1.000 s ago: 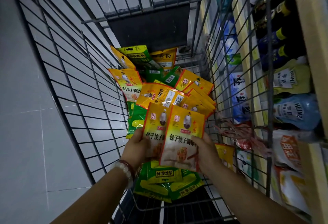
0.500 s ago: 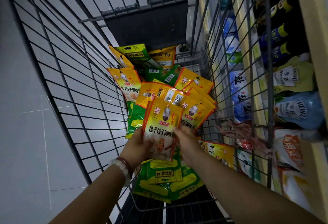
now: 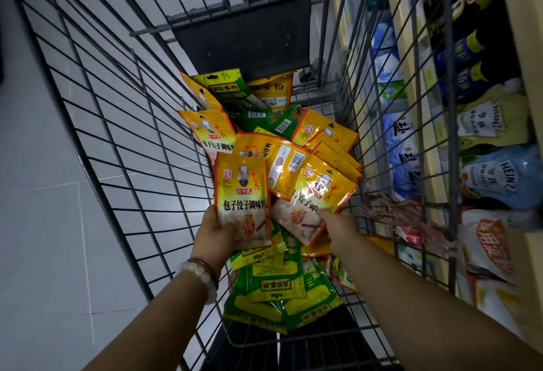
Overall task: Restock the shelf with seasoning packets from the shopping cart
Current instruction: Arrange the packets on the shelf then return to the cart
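The wire shopping cart [image 3: 117, 123] holds a pile of yellow and green seasoning packets [image 3: 323, 138]. My left hand [image 3: 214, 232] grips an upright yellow seasoning packet [image 3: 242, 197] by its lower edge, above the pile. My right hand [image 3: 338, 226] pinches the lower corner of a second yellow packet [image 3: 311, 197] that tilts to the right over the heap. Green packets [image 3: 276, 291] lie flat under both hands. The shelf [image 3: 423, 123] runs along the cart's right side.
Through the cart's right wall I see blue salt bags [image 3: 402, 147], dark bottles [image 3: 467, 47], Heinz pouches [image 3: 496, 176] and orange-white bags [image 3: 487, 241] on the shelves. Grey tiled floor [image 3: 44, 194] lies to the left. A dark panel [image 3: 244, 38] closes the cart's far end.
The two packets I held together came into my left hand alone. My right hand let go, reached into the pile and took hold of another yellow packet.
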